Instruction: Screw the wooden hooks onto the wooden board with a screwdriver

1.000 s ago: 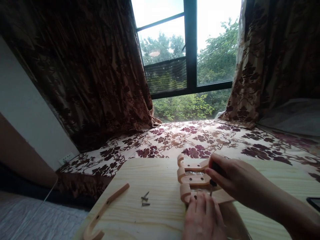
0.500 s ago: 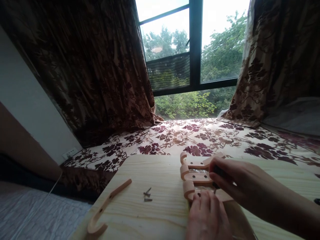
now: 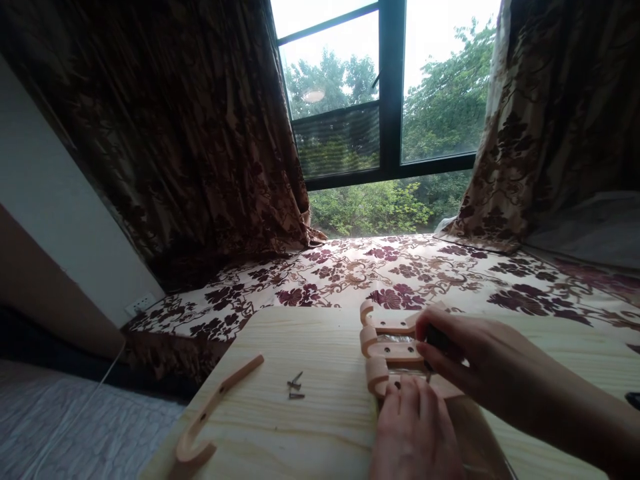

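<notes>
Three wooden hooks lie side by side across a wooden strip partly wrapped in clear plastic (image 3: 480, 437): a far hook (image 3: 393, 323), a middle hook (image 3: 397, 351) and a near hook (image 3: 377, 373). Dark screw heads show in the far two. My left hand (image 3: 415, 433) holds the near hook down, fingers together over it. Wrapped round the dark handle of a screwdriver (image 3: 439, 341) is my right hand (image 3: 465, 350). Its thin shaft points down at the near hook beside my left fingertips; the tip's exact contact is hidden.
A loose wooden hook (image 3: 223, 393) lies on the left of the pale wooden table (image 3: 320, 347). Several loose screws (image 3: 295, 385) sit between it and my left hand. Behind the table spreads a floral-covered window ledge (image 3: 345, 267), with curtains (image 3: 225, 133) beside the window.
Almost nothing differs. Both hands keep their places, with only a very slight shift of my right hand and of the whole view.
</notes>
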A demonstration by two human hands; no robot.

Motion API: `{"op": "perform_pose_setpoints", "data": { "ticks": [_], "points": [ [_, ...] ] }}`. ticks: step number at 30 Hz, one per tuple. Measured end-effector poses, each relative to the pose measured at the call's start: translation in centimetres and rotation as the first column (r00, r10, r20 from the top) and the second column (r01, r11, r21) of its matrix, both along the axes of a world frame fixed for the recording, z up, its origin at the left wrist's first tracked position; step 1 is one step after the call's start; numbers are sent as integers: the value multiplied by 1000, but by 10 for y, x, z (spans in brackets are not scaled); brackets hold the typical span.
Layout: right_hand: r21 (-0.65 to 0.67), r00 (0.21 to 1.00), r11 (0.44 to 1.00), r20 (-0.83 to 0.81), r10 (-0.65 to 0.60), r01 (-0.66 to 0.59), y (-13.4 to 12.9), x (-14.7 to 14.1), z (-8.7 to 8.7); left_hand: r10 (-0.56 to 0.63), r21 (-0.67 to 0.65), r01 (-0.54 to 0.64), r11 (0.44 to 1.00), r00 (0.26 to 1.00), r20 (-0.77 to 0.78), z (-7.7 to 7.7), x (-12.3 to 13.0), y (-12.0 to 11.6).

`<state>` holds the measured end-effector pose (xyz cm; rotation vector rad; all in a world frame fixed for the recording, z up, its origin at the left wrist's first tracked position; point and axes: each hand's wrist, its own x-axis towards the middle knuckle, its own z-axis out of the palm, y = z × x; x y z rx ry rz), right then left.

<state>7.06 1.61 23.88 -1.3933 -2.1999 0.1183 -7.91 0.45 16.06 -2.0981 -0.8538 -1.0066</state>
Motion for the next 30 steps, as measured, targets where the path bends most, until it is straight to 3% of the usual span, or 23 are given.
{"op": "perform_pose_setpoints", "data": {
  "ticks": [3,8,12,15,22,30],
  "points": [
    [-3,1000,1000,-3,24,-24,1,-4,-5,-6,-29,5,1000,1000,-28,-3,-1,0],
    [-62,996,995,-32,-78,76,8,-3,-10,1,-71,-7,997,996,-87,-12,-4,2],
    [-81,990,988,-38,-134,130,8,-2,-5,-35,-277,-59,959,946,-322,-16,-7,1],
    [-69,994,992,-22,-107,105,4,-3,0,-66,-389,-106,915,912,-404,-16,-7,1],
    [-4,999,999,9,-39,39,0,-4,6,-10,-156,-25,987,975,-221,-13,-6,-1],
    [-21,992,994,61,-106,108,1,-1,4,-1,-91,-9,996,995,-104,-7,-4,-3]
  ]
}}
